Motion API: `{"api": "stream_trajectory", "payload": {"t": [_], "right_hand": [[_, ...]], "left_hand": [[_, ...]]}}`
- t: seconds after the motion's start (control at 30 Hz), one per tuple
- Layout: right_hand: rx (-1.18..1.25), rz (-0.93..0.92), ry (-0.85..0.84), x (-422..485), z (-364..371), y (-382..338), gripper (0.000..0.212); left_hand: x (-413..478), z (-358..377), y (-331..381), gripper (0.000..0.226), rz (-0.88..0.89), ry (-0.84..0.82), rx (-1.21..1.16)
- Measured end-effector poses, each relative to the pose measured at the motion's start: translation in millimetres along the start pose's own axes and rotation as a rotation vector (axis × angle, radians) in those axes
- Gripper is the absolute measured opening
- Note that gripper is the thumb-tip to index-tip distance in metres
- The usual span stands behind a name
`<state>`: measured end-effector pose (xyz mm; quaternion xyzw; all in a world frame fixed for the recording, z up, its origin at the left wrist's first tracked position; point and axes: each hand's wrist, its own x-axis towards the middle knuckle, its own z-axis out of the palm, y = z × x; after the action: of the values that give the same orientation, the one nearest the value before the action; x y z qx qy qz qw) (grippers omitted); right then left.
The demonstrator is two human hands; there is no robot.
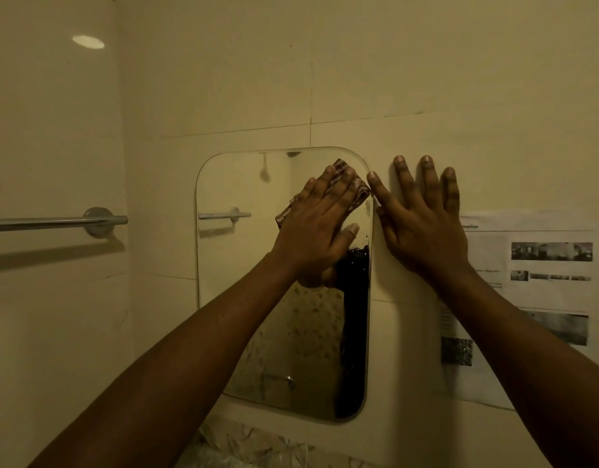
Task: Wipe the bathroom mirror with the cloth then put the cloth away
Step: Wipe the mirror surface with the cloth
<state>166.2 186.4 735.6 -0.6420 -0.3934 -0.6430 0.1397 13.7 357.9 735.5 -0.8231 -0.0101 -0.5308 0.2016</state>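
The printed sheet [541, 298] taped to the wall at our 3 o'clock carries photos and a heading of which we can read only "mation"; its smaller text is too blurred. The mirror [244, 265] has rounded corners, and its upper-left glass lies open toward 10 o'clock. Our left hand [320, 228] is flat, fingers spread, pressing the striped cloth [357, 192] against the glass by the mirror's upper right corner; the cloth shows past the fingertips at 12 o'clock and past the palm at 9. Our right hand [423, 224] lies open and flat on the tiled wall [392, 79], just beside the mirror's right edge. A towel bar [55, 222] is at 9 o'clock.
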Motion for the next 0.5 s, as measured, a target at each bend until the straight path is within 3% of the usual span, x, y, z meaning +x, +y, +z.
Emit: {"api": "stream_trajectory", "payload": {"t": [0.5], "right_hand": [[0.012,-0.026,-0.022,-0.4,-0.8,0.9,0.064]], "left_hand": [[-47.9,25.0,13.7,0.086,0.214,-0.042,0.074]]}}
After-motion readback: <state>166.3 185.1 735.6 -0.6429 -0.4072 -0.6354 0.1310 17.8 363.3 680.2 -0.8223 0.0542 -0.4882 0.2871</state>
